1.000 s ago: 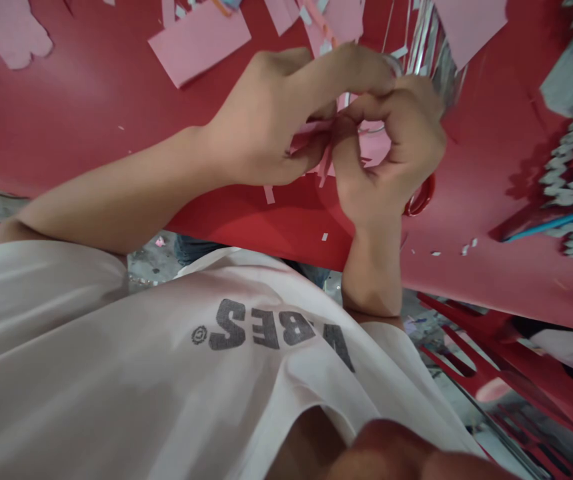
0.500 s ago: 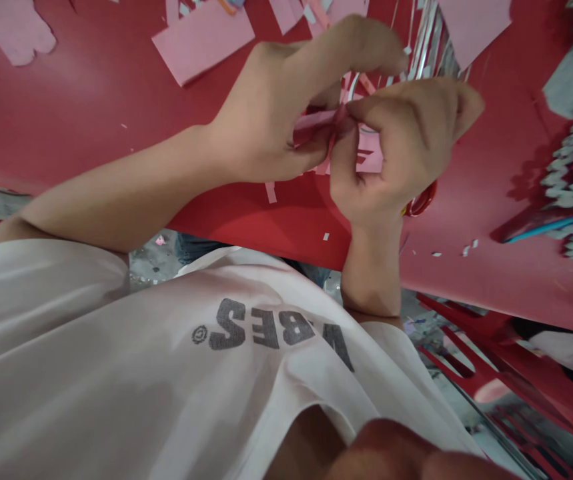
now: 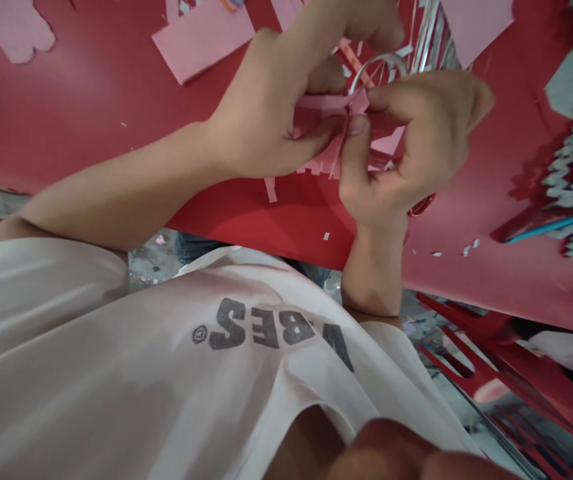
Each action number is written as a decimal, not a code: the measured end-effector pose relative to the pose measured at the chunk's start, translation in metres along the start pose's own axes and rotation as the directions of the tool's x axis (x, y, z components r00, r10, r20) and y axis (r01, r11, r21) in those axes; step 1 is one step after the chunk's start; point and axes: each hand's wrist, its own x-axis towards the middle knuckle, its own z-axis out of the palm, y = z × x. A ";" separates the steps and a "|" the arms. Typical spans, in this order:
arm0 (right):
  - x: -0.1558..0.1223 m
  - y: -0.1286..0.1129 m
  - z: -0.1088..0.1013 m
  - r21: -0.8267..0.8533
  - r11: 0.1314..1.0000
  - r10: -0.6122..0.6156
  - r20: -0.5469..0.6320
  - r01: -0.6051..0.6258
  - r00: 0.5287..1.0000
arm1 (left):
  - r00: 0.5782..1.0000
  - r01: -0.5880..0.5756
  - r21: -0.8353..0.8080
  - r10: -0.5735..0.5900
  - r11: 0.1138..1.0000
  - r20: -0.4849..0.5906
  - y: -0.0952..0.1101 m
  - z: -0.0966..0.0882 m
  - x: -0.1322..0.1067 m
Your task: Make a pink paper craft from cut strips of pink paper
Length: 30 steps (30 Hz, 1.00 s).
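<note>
Holding a pink paper strip (image 3: 322, 101) in the left hand (image 3: 263, 110), pinching its folded end narrowly with the right hand (image 3: 419, 133), above paper scraps (image 3: 271, 190) on a red table (image 3: 116, 87).

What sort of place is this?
Probably somewhere for paper crafts, perhaps a workshop: pink paper and little white scraps lie on a red table, and a pink strip is being held.

A head-worn view looks steeply down, apparently close, over the hands (image 3: 419, 140).

Matt paper strip (image 3: 325, 101), smooth tabletop (image 3: 116, 73)
</note>
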 end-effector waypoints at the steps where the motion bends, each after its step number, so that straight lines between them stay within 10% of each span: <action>1: 0.000 -0.003 -0.001 0.010 1.000 -0.006 -0.008 0.006 1.000 | 1.000 0.014 0.005 -0.014 1.000 0.001 -0.001 0.000 0.000; 7: 0.003 -0.013 -0.005 0.094 0.995 0.035 -0.013 -0.033 0.999 | 0.993 0.065 0.233 -0.087 0.970 0.083 0.003 -0.004 0.007; 13: 0.008 -0.015 -0.007 0.275 0.961 -0.020 -0.034 0.029 0.999 | 0.986 -0.143 0.774 0.024 0.616 0.163 -0.019 0.010 0.003; 19: 0.006 -0.011 -0.001 0.224 0.974 -0.037 -0.023 0.041 0.999 | 0.996 -0.011 0.263 0.033 0.965 -0.080 -0.021 0.010 -0.004; 22: 0.002 -0.007 0.002 0.197 0.980 0.006 -0.028 0.000 1.000 | 0.992 0.043 0.001 -0.042 0.999 -0.120 -0.014 0.007 -0.002; 24: 0.000 -0.003 0.003 0.170 0.984 0.058 -0.013 -0.055 0.998 | 0.996 0.047 0.109 -0.039 0.993 -0.076 -0.012 0.007 0.000; 30: -0.003 0.009 0.006 0.047 0.989 0.138 0.037 -0.139 0.990 | 0.994 -0.104 0.801 0.027 0.590 0.109 -0.017 0.014 0.003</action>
